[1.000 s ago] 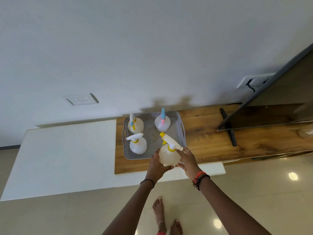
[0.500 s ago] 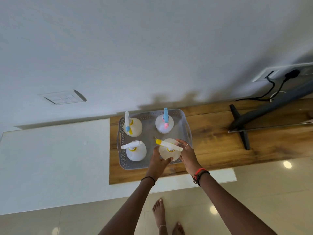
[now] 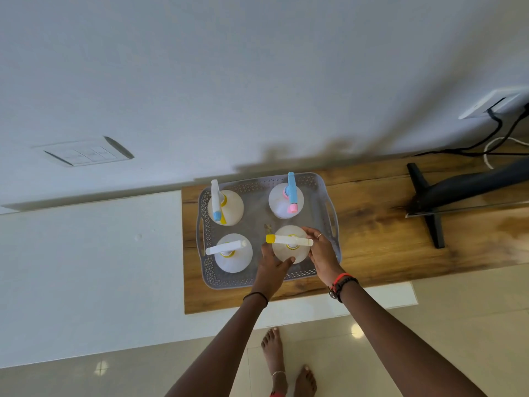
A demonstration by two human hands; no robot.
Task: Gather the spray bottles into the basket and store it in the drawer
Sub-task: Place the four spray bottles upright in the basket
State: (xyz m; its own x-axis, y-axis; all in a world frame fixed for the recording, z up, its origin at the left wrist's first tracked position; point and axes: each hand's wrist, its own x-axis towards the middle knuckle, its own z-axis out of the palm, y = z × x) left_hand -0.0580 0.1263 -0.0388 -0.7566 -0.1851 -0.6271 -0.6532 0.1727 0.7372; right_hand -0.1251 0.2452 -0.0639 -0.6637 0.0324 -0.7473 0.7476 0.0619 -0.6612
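Note:
A grey perforated basket (image 3: 325, 193) sits on the wooden top (image 3: 372, 239). Inside stand several round pale spray bottles. One with a blue nozzle tip (image 3: 226, 206) is at the back left, one with a blue and pink head (image 3: 286, 200) at the back right, one with a white head (image 3: 233, 255) at the front left. The yellow-tipped bottle (image 3: 287, 245) stands at the front right of the basket. My left hand (image 3: 270, 270) cups its near left side and my right hand (image 3: 322, 255) holds its right side.
A dark TV stand leg (image 3: 426, 202) and the screen's lower edge are on the wood to the right, with cables (image 3: 495, 144) running to a wall socket. A white cabinet top (image 3: 86, 267) lies to the left. My bare feet (image 3: 286, 365) stand on the tiled floor.
Both hands carried the yellow-tipped bottle from the basket's front edge forward and down into its front right corner. The view shifted closer over the basket.

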